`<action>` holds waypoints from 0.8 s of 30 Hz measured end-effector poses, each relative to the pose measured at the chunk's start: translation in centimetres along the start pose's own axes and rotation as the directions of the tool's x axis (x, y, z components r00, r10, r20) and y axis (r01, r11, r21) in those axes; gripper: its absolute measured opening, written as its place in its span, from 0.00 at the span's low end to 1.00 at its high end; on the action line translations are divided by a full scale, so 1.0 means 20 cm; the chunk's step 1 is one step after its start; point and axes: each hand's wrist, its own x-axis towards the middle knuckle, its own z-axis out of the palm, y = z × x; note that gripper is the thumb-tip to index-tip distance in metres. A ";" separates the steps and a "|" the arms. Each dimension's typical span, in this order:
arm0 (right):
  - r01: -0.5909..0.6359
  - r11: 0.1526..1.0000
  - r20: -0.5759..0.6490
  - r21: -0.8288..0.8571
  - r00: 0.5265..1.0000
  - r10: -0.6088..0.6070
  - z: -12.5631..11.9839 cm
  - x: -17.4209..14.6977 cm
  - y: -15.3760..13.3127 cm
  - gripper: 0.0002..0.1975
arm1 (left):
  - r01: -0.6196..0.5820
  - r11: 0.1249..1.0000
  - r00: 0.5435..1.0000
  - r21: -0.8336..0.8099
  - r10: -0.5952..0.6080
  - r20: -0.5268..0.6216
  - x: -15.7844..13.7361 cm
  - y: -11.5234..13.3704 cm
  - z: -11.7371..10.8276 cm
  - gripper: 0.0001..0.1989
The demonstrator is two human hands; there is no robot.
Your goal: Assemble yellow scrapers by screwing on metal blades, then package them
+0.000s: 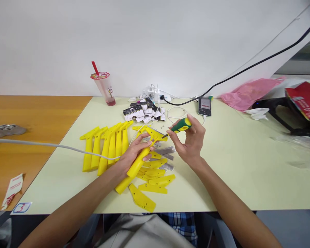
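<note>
My left hand is wrapped round the handle of a yellow plastic scraper, its wide head tilted up to the right. In my right hand is a screwdriver with a green and yellow handle. Its tip meets the right end of the scraper head, where a screw may sit, too small to tell. Several more yellow scrapers lie in a row left of my left hand. Below the held scraper are loose yellow head plates with holes, and grey metal blades lie beside them.
A cup with a red straw stands at the back left. Printed cards, a power strip and a plugged-in phone are along the wall. A pink bag lies right. A grey cable crosses from the left.
</note>
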 end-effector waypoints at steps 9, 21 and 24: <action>-0.060 0.988 0.122 0.143 0.992 0.043 -0.01 0.02 -0.07 0.35 | -0.031 0.999 0.999 -0.017 0.031 -0.025 0.00 0.00 0.01 0.26; -0.001 1.000 -0.059 0.013 0.998 0.001 0.00 0.00 -0.02 0.39 | 0.009 1.000 1.000 0.002 -0.009 0.004 -0.01 0.00 0.03 0.27; -0.006 1.000 -0.081 0.008 0.997 0.006 0.01 0.01 -0.04 0.39 | 0.009 1.000 1.000 0.017 -0.009 0.015 -0.01 0.01 0.03 0.28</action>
